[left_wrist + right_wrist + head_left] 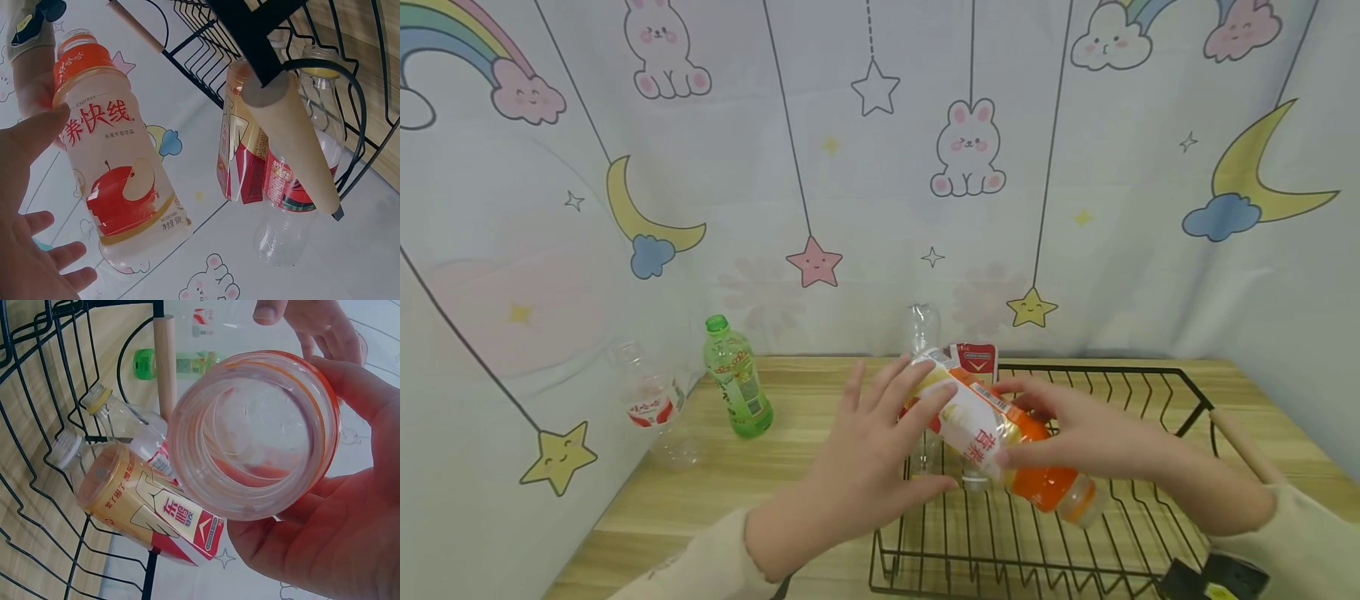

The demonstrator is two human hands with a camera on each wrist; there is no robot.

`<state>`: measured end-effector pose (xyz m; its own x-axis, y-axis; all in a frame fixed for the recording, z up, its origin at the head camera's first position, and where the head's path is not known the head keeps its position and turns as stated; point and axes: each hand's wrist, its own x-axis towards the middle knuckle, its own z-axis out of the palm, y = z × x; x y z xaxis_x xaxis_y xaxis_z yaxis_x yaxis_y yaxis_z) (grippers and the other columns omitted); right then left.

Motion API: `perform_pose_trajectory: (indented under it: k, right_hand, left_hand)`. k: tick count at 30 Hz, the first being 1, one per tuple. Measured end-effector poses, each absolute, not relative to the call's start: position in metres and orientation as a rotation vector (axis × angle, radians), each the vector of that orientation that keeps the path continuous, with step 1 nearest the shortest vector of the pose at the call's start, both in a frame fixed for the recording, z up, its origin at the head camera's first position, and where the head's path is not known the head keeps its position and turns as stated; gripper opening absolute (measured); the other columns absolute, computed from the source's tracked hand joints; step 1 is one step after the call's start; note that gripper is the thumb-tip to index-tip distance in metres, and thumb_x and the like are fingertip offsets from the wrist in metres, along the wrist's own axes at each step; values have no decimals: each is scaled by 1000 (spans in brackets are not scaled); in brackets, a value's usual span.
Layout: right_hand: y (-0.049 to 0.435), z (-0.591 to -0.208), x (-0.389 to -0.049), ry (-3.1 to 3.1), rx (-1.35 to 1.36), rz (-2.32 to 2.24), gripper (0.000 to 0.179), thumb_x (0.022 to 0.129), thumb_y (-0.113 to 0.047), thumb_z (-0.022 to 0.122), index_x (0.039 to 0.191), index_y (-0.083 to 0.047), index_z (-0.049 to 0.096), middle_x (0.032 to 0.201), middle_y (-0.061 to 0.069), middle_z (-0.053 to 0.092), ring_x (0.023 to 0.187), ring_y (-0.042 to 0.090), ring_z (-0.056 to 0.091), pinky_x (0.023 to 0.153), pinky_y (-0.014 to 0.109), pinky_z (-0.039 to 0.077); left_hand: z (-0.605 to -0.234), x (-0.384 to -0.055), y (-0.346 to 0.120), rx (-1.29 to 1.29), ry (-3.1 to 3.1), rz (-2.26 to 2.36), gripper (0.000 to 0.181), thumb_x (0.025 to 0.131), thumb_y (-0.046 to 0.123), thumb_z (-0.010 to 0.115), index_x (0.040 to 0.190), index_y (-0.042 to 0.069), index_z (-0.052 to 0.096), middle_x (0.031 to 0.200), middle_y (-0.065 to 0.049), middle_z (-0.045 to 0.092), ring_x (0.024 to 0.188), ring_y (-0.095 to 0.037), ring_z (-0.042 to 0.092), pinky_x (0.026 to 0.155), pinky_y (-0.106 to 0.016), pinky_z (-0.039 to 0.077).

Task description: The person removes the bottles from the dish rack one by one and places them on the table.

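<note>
My right hand [1075, 425] grips an open-mouthed plastic drink bottle [977, 425] around its orange neck end. The bottle tilts over the rack with its mouth toward the lower right. In the left wrist view, its white label [119, 150] bears a red apple picture, and the right wrist view looks into its uncapped mouth. My left hand [857, 450] is spread at the bottle's other end, fingers extended and overlapping it in the head view. Below and behind, a gold and red drink bottle [169, 512] and a clear bottle with a yellow ring [128, 422] lean in the rack.
A black wire dish rack [1090, 553] with wooden handles [1247, 446] stands on the wood-grain table [805, 387]. To the left stand a green bottle [737, 383] and a clear bottle with a red label [651, 410]. A patterned curtain [880, 183] hangs behind.
</note>
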<state>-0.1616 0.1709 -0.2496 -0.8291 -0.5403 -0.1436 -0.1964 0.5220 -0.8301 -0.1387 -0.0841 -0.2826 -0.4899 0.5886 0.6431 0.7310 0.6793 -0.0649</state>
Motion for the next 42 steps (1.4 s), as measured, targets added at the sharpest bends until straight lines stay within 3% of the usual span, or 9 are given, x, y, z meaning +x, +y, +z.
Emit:
perform_pose_trajectory:
  k: [18,42]
  right_hand:
    - [155,-255,-160,2405,-660,-1156,71,82,-29,74,142,-12,39,123,14,55,89,23,62,66,36,58]
    - [144,-264,-160,2376,-706,-1150,67,84,-33,72,140,-11,42,121,12,57,94,23,60,68,37,57]
  left_hand:
    - [-293,-138,-75,-1060,-2263,-202,84,68,47,84,137,22,44,143,-6,43,135,-27,34,106,-70,20]
    - [-305,-138,-71,-1069,-2312,-108,77,71,52,80,135,23,47,134,-5,49,131,-28,38,100,-76,20]
